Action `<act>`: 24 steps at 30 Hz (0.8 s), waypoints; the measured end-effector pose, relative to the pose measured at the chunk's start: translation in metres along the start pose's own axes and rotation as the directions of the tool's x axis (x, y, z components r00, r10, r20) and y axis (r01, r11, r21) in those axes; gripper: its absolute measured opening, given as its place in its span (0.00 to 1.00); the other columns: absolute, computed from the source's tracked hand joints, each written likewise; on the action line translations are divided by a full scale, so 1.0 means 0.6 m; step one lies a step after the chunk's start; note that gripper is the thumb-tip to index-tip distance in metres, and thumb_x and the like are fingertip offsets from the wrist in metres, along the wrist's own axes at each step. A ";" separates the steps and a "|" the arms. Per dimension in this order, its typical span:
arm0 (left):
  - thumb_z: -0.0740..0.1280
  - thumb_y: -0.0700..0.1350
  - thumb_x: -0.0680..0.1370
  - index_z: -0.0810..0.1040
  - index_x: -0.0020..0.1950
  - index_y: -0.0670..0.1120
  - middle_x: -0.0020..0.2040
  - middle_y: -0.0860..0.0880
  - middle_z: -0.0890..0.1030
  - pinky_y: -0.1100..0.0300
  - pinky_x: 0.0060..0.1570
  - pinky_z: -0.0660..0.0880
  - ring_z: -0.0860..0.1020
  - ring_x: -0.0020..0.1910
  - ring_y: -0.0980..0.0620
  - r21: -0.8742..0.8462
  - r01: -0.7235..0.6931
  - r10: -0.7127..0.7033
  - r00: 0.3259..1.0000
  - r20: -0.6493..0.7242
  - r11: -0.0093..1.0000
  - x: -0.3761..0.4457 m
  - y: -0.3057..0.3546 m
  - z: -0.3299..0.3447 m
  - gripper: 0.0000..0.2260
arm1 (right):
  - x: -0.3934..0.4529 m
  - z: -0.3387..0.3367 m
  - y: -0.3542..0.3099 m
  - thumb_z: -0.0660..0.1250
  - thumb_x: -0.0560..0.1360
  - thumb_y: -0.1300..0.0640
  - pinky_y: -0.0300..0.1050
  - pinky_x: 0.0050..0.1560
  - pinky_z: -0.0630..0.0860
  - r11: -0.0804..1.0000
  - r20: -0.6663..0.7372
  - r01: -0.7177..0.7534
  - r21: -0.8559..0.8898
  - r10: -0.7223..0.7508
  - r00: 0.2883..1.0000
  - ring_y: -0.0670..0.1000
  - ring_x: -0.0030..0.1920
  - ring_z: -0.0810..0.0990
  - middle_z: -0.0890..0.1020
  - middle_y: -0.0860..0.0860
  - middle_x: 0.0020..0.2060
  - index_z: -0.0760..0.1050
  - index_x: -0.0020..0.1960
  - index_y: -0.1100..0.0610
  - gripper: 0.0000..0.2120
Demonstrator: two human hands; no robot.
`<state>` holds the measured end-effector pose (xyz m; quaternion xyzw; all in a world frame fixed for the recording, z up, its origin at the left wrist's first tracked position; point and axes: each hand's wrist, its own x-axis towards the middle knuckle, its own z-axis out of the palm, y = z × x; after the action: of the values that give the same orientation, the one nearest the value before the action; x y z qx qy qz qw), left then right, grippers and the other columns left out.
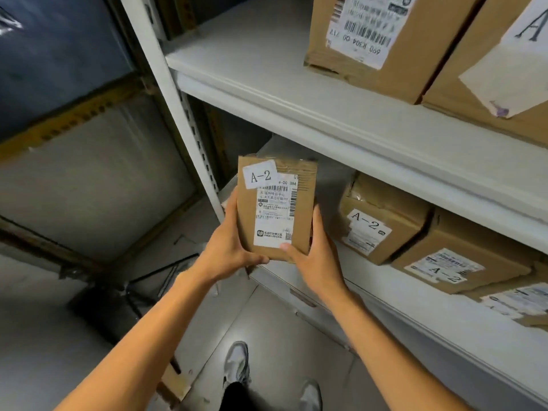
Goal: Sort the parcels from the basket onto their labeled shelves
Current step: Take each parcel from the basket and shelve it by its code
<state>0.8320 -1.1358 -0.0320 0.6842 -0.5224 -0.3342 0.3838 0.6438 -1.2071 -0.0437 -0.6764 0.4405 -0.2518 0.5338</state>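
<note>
A small brown cardboard parcel [275,206] with a white "A-2" sticker and a shipping label stands upright in both my hands, in front of the left end of the lower shelf [394,295]. My left hand [228,247] grips its left edge and bottom corner. My right hand [314,256] grips its right edge, thumb on the front. Two more parcels marked "A-2" [376,221] [456,262] lie on that lower shelf to the right. The basket is out of view.
The upper shelf [296,93] carries two larger boxes, one [382,40] with a barcode label, one [501,63] marked "A". A white perforated upright [184,120] bounds the rack's left side. A dark stand [130,289] sits on the floor at left; my shoes [237,363] are below.
</note>
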 end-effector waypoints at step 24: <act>0.76 0.46 0.72 0.59 0.78 0.50 0.70 0.54 0.71 0.67 0.62 0.69 0.70 0.68 0.57 -0.001 -0.321 0.321 0.947 0.020 0.947 0.245 -0.142 0.071 0.39 | 0.059 0.126 0.111 0.66 0.76 0.51 0.59 0.77 0.60 0.967 -0.456 -0.053 -0.248 -0.069 0.887 0.51 0.80 0.51 0.47 0.49 0.81 0.37 0.80 0.41 0.45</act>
<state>0.8682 -1.2724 -0.1355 0.5873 -0.6308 -0.2736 0.4269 0.7007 -1.2028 -0.1343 -0.6616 0.5804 -0.3490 0.3219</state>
